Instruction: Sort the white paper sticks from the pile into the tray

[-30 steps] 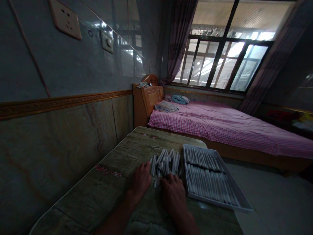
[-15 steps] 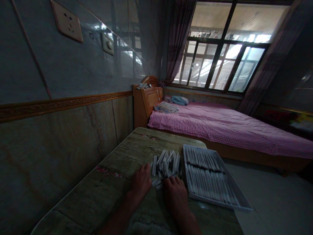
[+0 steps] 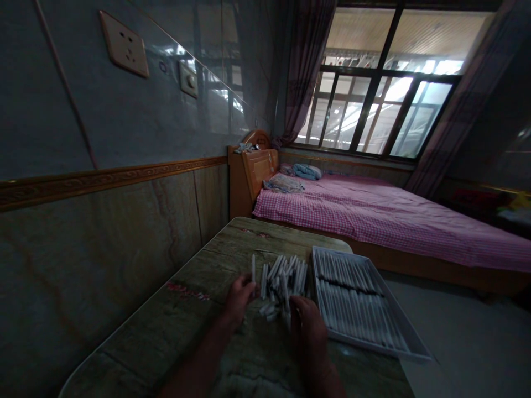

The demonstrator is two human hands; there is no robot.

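My left hand [image 3: 240,298] is closed on a slim white pen-like stick [image 3: 253,267], which stands upright out of its fingertips just left of the heap. Several more such white sticks lie in a loose heap [image 3: 296,276] on the table, with a few short pale pieces [image 3: 269,310] in front. My right hand [image 3: 307,326] is at the near edge of the heap, its fingers pinched round the lower end of another stick [image 3: 285,290]; blur partly hides the grip. Beside it, a shallow white tray [image 3: 415,351] holds two rows of similar sticks, with dark ends along the middle.
The marble-patterned table [image 3: 182,337] has a rounded far edge and stands along a tiled wall [image 3: 103,249]. Past it is a bed with a pink checked sheet [image 3: 332,207] and a wooden headboard [image 3: 244,177]. The tray's right side overhangs the table edge.
My left hand has lifted a stick upright from beside the heap. My right hand has turned, moved slightly right and closed its fingers on a stick. The view has shifted a little.
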